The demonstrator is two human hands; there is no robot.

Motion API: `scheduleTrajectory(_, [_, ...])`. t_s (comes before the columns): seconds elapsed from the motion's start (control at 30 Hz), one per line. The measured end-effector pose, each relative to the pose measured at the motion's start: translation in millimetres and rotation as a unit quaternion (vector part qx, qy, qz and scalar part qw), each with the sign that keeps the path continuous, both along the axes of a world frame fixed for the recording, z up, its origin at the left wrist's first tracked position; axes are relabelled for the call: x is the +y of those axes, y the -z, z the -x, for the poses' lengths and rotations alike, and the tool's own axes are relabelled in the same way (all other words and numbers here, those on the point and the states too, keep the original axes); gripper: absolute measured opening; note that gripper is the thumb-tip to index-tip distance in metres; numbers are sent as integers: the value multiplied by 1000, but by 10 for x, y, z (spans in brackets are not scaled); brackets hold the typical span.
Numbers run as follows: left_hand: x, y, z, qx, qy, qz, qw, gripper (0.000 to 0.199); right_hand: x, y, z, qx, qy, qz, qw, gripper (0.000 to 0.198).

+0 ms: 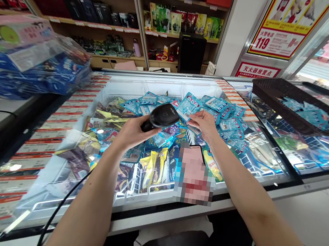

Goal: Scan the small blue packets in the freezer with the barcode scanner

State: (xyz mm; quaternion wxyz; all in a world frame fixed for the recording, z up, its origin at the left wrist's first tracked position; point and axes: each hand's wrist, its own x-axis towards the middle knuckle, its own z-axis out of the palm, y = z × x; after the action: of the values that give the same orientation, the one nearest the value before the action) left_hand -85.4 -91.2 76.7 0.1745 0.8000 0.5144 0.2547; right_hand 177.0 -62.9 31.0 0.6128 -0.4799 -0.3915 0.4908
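My left hand [135, 132] is wrapped round the handle of a black barcode scanner [164, 116], its head turned to the right. In my right hand [204, 124] is a small blue packet [188, 106], pinched by its lower right edge with a printed barcode facing up. Scanner and packet are close together. More blue packets [233, 124] lie in a loose heap on the freezer's glass top [119, 91], around and behind my right hand. Below my hands, a phone [195, 173] rests on the glass, its screen blurred out.
A dark brown basket [304, 107] with blue packets stands at the right. Plastic-wrapped boxes [27, 59] are stacked at the left. The scanner's cable [60, 206] runs past my left forearm. Shelves of goods [106, 14] line the back; ice creams [157, 165] show through the glass.
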Motion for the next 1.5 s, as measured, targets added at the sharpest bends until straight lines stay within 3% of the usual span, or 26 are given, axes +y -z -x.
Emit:
scheduleTrajectory(0.4, [-11, -1, 7, -60, 34, 63, 996, 53, -36, -35, 54, 38, -12, 26, 999, 16])
scheduleTrajectory(0.67, [-12, -8, 5, -86, 37, 103, 990, 56, -34, -15, 49, 30, -14, 26, 999, 20])
scheduleTrajectory(1.07, [-7, -11, 19, -75, 20, 94, 993, 53, -23, 16, 56, 30, -12, -6, 999, 27])
scheduleTrajectory(1.3, [70, 18, 99, -53, -46, 17, 997, 52, 17, -88, -78, -6, 78, -68, 995, 22])
scheduleTrajectory(1.5, [161, 67, 210, -9, -145, -29, 989, 50, 68, -80, -256, 17, 110, -63, 992, 21])
